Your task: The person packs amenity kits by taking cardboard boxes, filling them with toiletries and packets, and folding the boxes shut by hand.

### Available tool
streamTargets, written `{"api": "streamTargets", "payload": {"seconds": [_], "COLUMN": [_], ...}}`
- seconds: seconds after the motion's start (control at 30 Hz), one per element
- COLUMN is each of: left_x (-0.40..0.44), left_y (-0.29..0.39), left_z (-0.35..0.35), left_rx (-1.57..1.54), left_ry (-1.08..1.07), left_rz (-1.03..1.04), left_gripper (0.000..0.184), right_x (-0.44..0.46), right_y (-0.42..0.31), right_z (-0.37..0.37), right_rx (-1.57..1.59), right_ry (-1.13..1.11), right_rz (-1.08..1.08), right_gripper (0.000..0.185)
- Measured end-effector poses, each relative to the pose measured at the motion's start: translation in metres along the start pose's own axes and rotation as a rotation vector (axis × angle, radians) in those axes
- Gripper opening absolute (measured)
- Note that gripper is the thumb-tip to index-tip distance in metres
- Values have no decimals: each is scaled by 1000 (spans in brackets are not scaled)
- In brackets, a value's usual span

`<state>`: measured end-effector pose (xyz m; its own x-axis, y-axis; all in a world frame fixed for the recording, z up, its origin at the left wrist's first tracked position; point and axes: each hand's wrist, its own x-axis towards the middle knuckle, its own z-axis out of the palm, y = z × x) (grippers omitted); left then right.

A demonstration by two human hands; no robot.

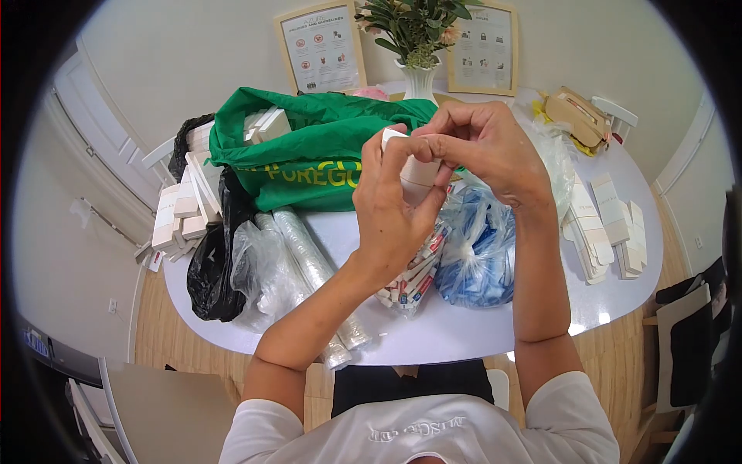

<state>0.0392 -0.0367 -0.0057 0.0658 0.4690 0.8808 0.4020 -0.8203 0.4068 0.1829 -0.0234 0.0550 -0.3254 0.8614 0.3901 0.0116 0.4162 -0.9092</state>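
Standing across the room, I'd watch the transparent plastic rolls [305,251] first: their ends reach the table's near edge, and a forearm brushing them could send one to the floor. Beside them slumps a crumpled transparent bag [267,267]. A bag of red, blue and white paper packets [411,288] sits by a see-through bag of blue packets [477,259].

Above these, the small white cardboard box [418,176] is up in the air between both hands. The left hand [393,203] grasps its sides with curled fingers; the right hand [491,147] is pinched, thumb to forefinger, at its upper end, though I can't tell what those fingertips grip. Squeezing too hard could buckle the thin card, and too loose a left grip could let the box drop among the bags.

Farther out, the leaning stacks of flat off-white cartons [591,224] at the right could slide if an elbow caught them. The glossy green fabric bag [309,158] sprawls close to the white fluted vase [420,81]; a tug on that cloth might knock the vase.
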Motion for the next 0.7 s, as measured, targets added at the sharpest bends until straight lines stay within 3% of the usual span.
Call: {"api": "streamTargets", "payload": {"seconds": [0.07, 0.1, 0.17, 0.3, 0.37, 0.5, 0.57, 0.67, 0.7], "left_x": [3, 5, 9, 14, 15, 15, 18, 27, 32], "left_y": [2, 2, 2, 1, -3, -2, -1, -10, -15], "left_z": [-4, -5, -10, -18, -17, -19, -22, -39, -44], "left_rx": [-87, -83, -72, -28, -120, -27, -52, -145, -289], "left_ry": [-38, -30, -20, -63, -50, -103, -214, -313, -328], "left_rz": [-184, -183, -331, -359, -419, -351, -398, -302, -337], "left_gripper": [59, 59, 73, 79, 82, 84, 85, 83, 75], "right_x": [0, 1, 3, 5, 6, 3, 2, 4, 5], "right_y": [-1, 0, 5, 13, 18, 8, 4, 7, 8], "right_z": [-1, 0, 2, 12, 15, 14, 13, 14, 11], "right_rx": [-79, -81, -324, -298, -465, -431, -488, -371, -368], "right_ry": [-45, -53, -57, -44, 9, -1, -39, 19, 28], "right_rz": [34, 31, -170, -351, -508, -367, -91, -226, -228], "right_gripper": [21, 21, 25, 25, 26, 21, 18, 23, 23]}}
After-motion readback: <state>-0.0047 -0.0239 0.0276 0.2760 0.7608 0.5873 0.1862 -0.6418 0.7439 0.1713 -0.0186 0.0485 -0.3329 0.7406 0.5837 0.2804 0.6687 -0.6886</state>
